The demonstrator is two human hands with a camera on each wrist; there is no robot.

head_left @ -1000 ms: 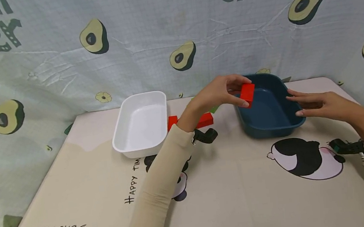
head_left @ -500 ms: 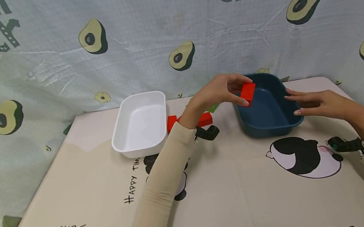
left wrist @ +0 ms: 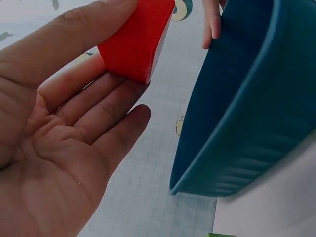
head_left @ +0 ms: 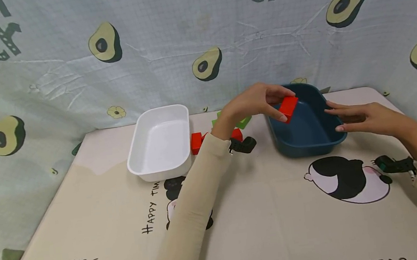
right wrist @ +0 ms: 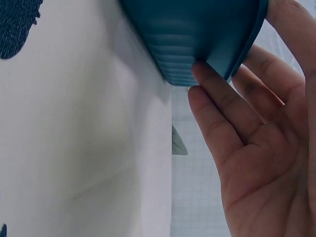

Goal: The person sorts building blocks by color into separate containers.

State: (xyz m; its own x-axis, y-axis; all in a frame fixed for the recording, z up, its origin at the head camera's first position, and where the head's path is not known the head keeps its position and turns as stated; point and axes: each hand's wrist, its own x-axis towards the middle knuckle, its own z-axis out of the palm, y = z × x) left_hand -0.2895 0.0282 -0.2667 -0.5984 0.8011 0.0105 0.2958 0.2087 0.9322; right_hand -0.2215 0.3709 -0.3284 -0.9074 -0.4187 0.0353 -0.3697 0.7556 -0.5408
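Observation:
My left hand [head_left: 255,102] pinches a red rectangular block [head_left: 289,109] between thumb and fingers. The block is tilted and overlaps the left part of the dark blue bin [head_left: 305,136] in the head view. In the left wrist view the red block [left wrist: 136,44] sits beside the bin's rim, the lower fingers spread under it. At the bin's right side is my right hand [head_left: 373,119], its fingers fairly straight. Up close in the right wrist view, two fingertips [right wrist: 205,74] rest against the bin's outer wall and the thumb is by the rim.
A white bin [head_left: 160,146] stands to the left. Between the two bins lie red blocks [head_left: 196,143] and green blocks [head_left: 245,122], partly hidden behind my left wrist. A printed cloth covers the table [head_left: 265,218], and an avocado-print sheet [head_left: 159,37] hangs behind it.
My left hand has shifted slightly right with the red block, which now tilts more over the blue bin. The right hand keeps its place at the bin's side.

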